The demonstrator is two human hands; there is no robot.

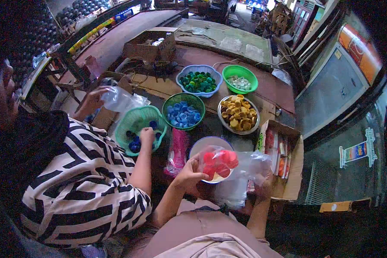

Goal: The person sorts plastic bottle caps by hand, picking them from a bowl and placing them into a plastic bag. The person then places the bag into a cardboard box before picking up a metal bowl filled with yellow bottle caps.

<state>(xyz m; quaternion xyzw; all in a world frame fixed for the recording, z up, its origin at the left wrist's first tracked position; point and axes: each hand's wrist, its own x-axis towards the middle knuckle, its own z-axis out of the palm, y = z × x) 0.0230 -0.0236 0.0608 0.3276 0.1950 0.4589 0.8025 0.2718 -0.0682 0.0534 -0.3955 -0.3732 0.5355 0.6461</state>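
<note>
A transparent plastic bag (249, 162) with several red bottle caps (219, 162) inside is stretched between my two hands. My left hand (188, 175) grips the end where the caps lie. At the bag's other end my right hand (263, 184) is closed, partly hidden behind the crumpled plastic. Beneath the bag stands a white bowl (196, 148) with a blue rim, largely covered by it. Flat transparent bags (231, 194) lie just below, near my lap. A pink plastic packet (177, 148) is left of the bowl.
Beyond are bowls of yellow caps (238, 112), light blue caps (183, 114), green caps (198, 81) and white caps (239, 83). A cardboard box (293, 172) with packets stands right. At left, a co-worker's hand (147, 136) is over a green basket (131, 118); their other hand (91, 101) holds a bag.
</note>
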